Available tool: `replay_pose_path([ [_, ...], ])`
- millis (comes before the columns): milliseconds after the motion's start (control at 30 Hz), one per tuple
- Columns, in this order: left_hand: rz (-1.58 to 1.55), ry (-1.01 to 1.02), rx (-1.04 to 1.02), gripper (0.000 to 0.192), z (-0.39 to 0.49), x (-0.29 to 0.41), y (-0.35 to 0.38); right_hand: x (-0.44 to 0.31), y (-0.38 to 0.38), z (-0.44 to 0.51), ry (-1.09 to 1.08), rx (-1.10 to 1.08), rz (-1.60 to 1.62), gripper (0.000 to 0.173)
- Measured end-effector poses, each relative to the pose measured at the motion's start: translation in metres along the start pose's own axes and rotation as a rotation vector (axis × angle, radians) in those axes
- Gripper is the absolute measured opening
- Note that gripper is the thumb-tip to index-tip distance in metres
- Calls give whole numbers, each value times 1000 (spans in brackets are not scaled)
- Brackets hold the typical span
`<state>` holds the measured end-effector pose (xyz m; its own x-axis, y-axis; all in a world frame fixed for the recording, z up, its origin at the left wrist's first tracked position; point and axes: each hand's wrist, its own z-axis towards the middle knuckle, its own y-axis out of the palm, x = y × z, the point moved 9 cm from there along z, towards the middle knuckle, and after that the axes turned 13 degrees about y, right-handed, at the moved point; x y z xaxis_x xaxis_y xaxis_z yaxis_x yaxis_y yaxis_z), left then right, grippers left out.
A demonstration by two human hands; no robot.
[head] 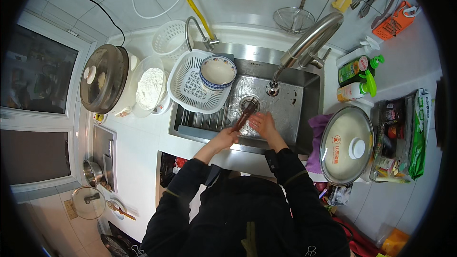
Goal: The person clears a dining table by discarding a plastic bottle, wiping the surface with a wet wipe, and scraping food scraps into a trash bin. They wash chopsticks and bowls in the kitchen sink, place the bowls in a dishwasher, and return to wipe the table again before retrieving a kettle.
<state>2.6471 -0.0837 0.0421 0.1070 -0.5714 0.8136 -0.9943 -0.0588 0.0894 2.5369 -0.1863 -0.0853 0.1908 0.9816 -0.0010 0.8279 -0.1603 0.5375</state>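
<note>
My left hand (225, 138) is closed on one end of a long reddish-brown object (244, 117), perhaps tongs or a utensil; its kind is not certain. Its far end lies over the drain (249, 104) of the steel sink (280, 114). Close on its right, my right hand (262, 125) is held palm up with the fingers apart and holds nothing. The steel faucet (309, 41) reaches over the basin, its spout head (272, 88) beyond my hands. Patterned bowls (218, 71) sit in a white plastic colander basket (189, 85) at the sink's left side.
Left of the sink stand a container of white flour (150, 87) and a lidded electric pot (107, 78). A purple cloth (316, 139), a large glass lid (347, 146) and pump bottles (351, 91) are on the right. A skimmer (294, 19) hangs behind the sink.
</note>
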Motion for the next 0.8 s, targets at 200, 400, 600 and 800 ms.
replay_pose_path([
  [200,532,183,80,35,-38,41,-45,31,40,98,-533,20,-1694,19],
  [400,499,146,169,35,-55,52,-57,79,80,139,-474,-28,-2325,24],
  [600,384,136,183,32,-55,40,-57,68,87,91,-855,-84,-2370,25],
  [800,11,-28,91,33,-32,16,-35,-1,-10,76,-577,315,-2192,21],
])
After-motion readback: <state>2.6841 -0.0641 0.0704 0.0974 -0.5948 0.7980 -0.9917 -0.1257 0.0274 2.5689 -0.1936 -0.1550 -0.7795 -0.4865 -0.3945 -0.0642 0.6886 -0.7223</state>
